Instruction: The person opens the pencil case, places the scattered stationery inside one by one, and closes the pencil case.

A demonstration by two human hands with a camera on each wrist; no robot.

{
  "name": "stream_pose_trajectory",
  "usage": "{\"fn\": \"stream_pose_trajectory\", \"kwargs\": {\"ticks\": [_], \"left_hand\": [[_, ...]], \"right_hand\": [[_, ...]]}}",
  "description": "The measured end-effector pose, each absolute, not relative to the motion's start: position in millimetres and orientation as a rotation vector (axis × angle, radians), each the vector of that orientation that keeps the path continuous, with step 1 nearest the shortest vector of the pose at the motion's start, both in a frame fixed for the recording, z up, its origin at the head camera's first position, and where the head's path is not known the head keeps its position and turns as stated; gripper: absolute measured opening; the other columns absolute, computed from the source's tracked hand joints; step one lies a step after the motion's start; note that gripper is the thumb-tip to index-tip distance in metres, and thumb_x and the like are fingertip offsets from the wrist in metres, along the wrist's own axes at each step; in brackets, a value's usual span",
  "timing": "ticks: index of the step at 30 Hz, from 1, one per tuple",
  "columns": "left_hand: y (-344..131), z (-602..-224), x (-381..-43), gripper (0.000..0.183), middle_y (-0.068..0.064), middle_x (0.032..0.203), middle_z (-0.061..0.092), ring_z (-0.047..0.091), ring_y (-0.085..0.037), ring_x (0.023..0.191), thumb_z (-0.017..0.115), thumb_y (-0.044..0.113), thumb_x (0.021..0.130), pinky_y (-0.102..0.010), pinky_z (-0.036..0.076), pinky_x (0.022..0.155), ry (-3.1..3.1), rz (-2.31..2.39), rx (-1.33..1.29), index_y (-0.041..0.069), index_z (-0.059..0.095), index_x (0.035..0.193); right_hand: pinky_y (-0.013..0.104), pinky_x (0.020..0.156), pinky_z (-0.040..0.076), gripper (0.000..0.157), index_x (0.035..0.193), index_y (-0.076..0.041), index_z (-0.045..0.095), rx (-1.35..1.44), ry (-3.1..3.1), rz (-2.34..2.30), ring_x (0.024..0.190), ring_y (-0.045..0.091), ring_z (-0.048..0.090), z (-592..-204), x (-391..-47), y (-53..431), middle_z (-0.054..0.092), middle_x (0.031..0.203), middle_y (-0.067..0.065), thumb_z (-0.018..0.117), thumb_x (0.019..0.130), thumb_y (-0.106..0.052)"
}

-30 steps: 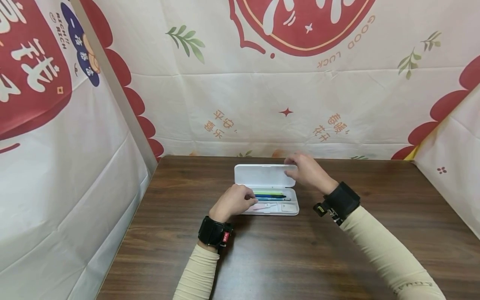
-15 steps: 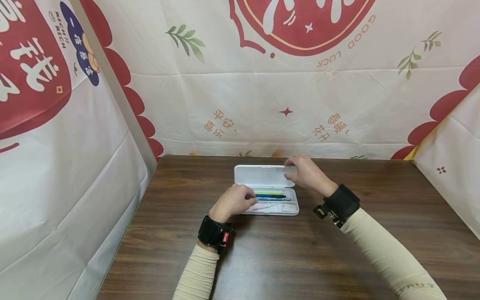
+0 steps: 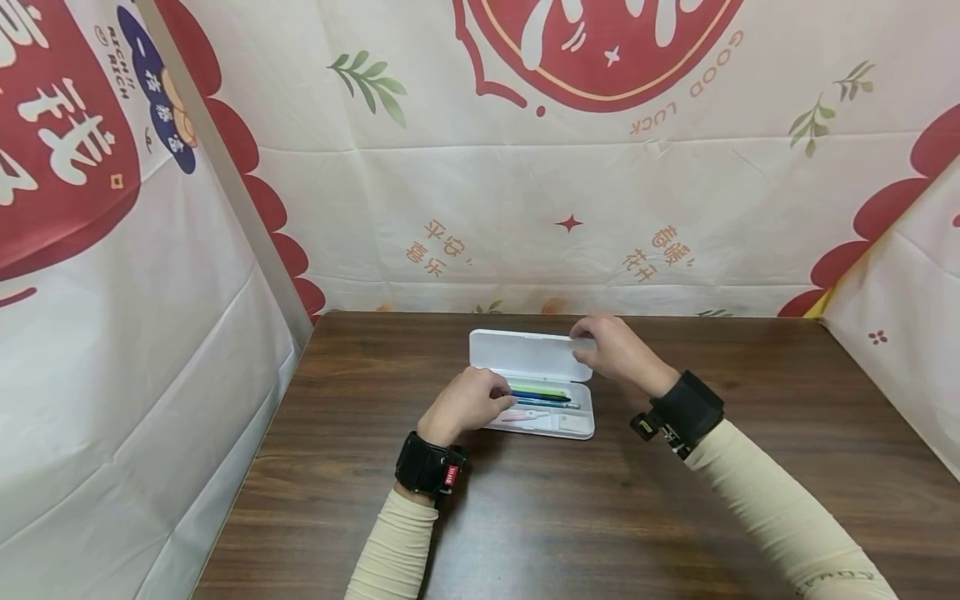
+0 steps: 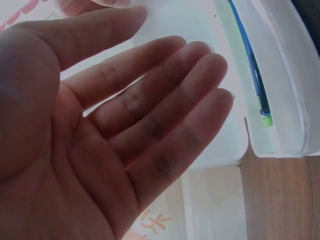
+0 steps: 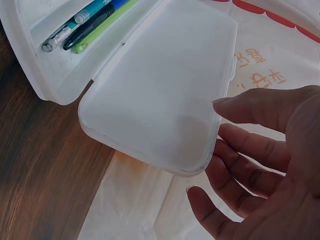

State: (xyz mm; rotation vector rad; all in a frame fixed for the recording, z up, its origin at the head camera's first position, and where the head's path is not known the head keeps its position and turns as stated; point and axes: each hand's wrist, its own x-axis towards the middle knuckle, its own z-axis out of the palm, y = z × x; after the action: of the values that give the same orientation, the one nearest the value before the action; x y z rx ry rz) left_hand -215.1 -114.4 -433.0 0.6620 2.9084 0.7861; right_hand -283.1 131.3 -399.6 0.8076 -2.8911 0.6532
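Observation:
An open white pencil case [image 3: 517,354] lies on the table, its lid raised on the far side. My right hand [image 3: 618,354] pinches the lid's right end, and the right wrist view shows the thumb inside the edge and fingers behind it. My left hand [image 3: 467,402] is at the case's left end with fingers fairly straight; the left wrist view shows an empty palm, contact unclear. Inside lie a green pen [image 3: 551,392], a dark blue pen [image 3: 551,397], a light blue pencil-like stick [image 3: 558,406], a pinkish slim item [image 3: 521,415] and a white block [image 3: 574,423].
The brown wooden table [image 3: 600,517] extends around the case. Behind it hangs a printed white cloth [image 3: 510,192], with further cloth [image 3: 180,400] along the left side and on the right.
The case has turned slightly, its right end shifting nearer to me. My right hand has moved slightly with the lid, while the left hand has stayed nearly still.

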Motion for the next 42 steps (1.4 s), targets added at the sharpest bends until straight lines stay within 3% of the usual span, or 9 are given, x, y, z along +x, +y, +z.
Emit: {"fn": "stream_pose_trajectory", "kwargs": {"ticks": [11, 27, 42], "left_hand": [[-115.0, -430.4, -214.7, 0.022, 0.000, 0.087, 0.071, 0.057, -0.010, 0.075, 0.064, 0.028, 0.088, -0.030, 0.050, 0.069, 2.899, 0.774, 0.651, 0.012, 0.076, 0.096], [-114.9, -432.4, -212.3, 0.023, -0.001, 0.093, 0.072, 0.058, -0.010, 0.078, 0.063, 0.029, 0.088, -0.031, 0.051, 0.071, 2.890, 0.783, 0.666, 0.012, 0.076, 0.098], [-114.1, -429.7, -214.0, 0.020, 0.002, 0.083, 0.070, 0.056, -0.010, 0.072, 0.064, 0.028, 0.088, -0.029, 0.049, 0.066, 2.883, 0.791, 0.666, 0.012, 0.076, 0.092]], "right_hand": [[0.039, 0.065, 0.053, 0.010, 0.087, 0.001, 0.069, 0.840, -2.860, 0.682, 0.073, 0.022, 0.057, -400.7, -275.5, 129.3, 0.066, 0.083, 0.014, 0.065, 0.078, 0.000], [0.031, 0.054, 0.044, 0.006, 0.082, -0.002, 0.065, 0.844, -2.860, 0.715, 0.065, 0.020, 0.050, -413.6, -269.9, 126.6, 0.056, 0.073, 0.008, 0.066, 0.077, 0.001], [0.039, 0.067, 0.050, 0.013, 0.085, -0.002, 0.064, 1.030, -2.596, 0.390, 0.076, 0.022, 0.052, -417.7, -265.0, 122.3, 0.059, 0.080, 0.009, 0.068, 0.074, 0.003]]}}
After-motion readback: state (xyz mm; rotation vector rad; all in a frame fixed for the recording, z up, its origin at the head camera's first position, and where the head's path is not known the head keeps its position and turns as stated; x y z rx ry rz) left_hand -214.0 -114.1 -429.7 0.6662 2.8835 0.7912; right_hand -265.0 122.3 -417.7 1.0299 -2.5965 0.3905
